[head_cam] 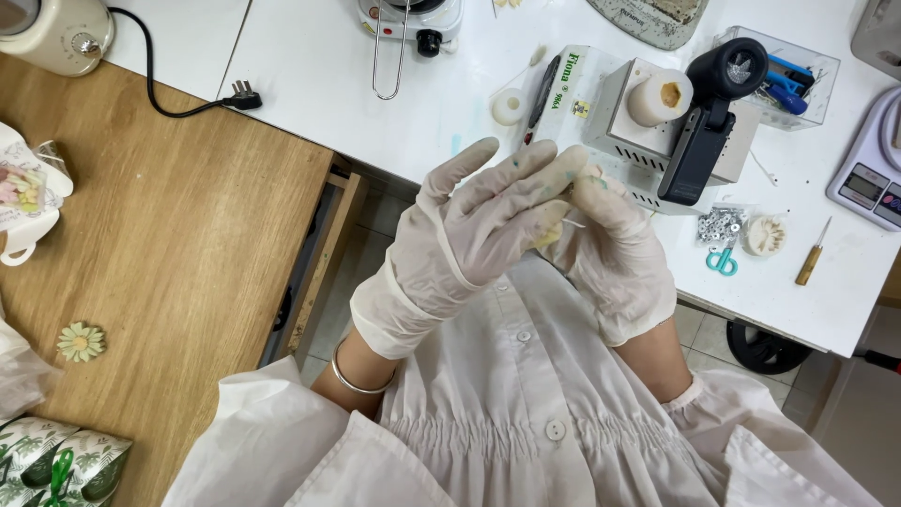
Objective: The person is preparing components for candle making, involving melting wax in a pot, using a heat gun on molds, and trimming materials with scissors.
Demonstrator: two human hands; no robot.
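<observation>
Both hands in thin white latex gloves, raised in front of the chest, above the gap between two benches.

Left hand [474,235]: fingers spread and mostly straight, fanned toward the right hand; thumb tucked under. A small pale yellowish lump [547,240] shows just below its fingertips, pinched between the two hands; which fingers press on it cannot be told.

Right hand [615,246]: fingers curled, closed on a thin white stick [573,223] that pokes out toward the left hand, just above the lump. Right fingertips touch the left fingertips.

Beyond the hands, on the white bench [319,66]: a white box-shaped metal appliance [627,141] with a cream wax cylinder [659,97] on top, and a black handheld device [709,122] leaning against it. Small teal scissors [722,261] and a wooden-handled awl [812,253] lie to the right, near the bench edge.

On the light wooden bench [178,244], well apart to the left: a small pale green daisy-shaped flower [81,342].
</observation>
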